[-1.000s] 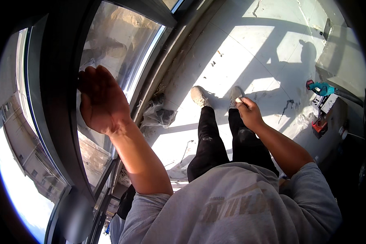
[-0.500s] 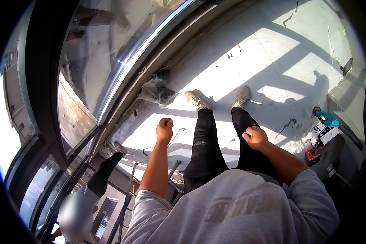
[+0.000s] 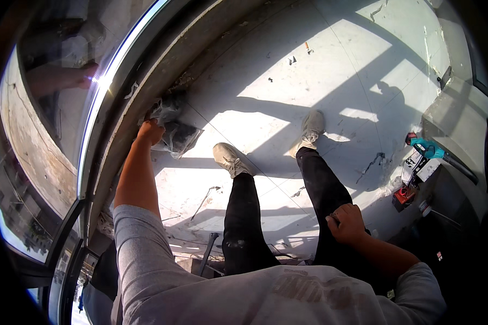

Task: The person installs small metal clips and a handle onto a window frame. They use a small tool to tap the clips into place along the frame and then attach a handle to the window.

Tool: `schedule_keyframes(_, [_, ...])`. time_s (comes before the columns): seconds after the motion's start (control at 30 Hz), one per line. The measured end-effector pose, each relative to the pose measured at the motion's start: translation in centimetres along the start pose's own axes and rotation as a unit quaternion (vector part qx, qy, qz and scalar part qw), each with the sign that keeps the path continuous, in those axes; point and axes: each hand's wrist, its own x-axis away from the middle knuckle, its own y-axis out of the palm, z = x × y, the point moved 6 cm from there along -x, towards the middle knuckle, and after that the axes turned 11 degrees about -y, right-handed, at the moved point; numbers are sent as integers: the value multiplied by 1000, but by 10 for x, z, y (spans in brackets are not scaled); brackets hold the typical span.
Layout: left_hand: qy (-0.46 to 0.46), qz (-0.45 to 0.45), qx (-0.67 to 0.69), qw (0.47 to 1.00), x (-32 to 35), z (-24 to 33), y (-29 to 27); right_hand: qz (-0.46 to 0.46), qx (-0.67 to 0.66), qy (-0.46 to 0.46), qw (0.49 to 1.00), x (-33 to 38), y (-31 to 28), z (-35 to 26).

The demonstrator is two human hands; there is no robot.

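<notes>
My left hand (image 3: 151,132) reaches down beside the window ledge, its fingers closed on the near edge of a crumpled clear plastic bag (image 3: 181,140). Something dark shows inside the bag, which rests on the pale floor against the ledge. My right hand (image 3: 346,223) is curled against my dark trouser leg at the knee. A small dark patch shows between its thumb and fingers, but I cannot make out whether it is an object or shadow.
Along the left runs a concrete ledge (image 3: 106,149) with a framed window. At the right lie a teal and black cordless blower (image 3: 429,148), a white box (image 3: 429,169) and a red and black device (image 3: 403,197). Small debris (image 3: 292,60) dots the sunlit tiles (image 3: 265,86).
My left hand has moved down and left from open air to the plastic bag. My body leans left and my feet appear farther left. The right hand stays by my knee.
</notes>
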Motion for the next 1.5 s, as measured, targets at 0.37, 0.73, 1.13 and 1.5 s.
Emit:
schedule_keyframes(0.37, [117,157,201,960,254,157,-17,96,-41,42,994,20,11,-21])
schedule_keyframes(0.73, [478,-33,61,876,612,388,-172,270,-364,45,890,85,-212,-79])
schedule_keyframes(1.13, [648,186,-62,736,769,633,-405,249,-554,-109,787,189,-454,-15])
schedule_keyframes(1.5, [773,240,-137,571,811,795,-567,409,-368,-103,829,226,-657,54])
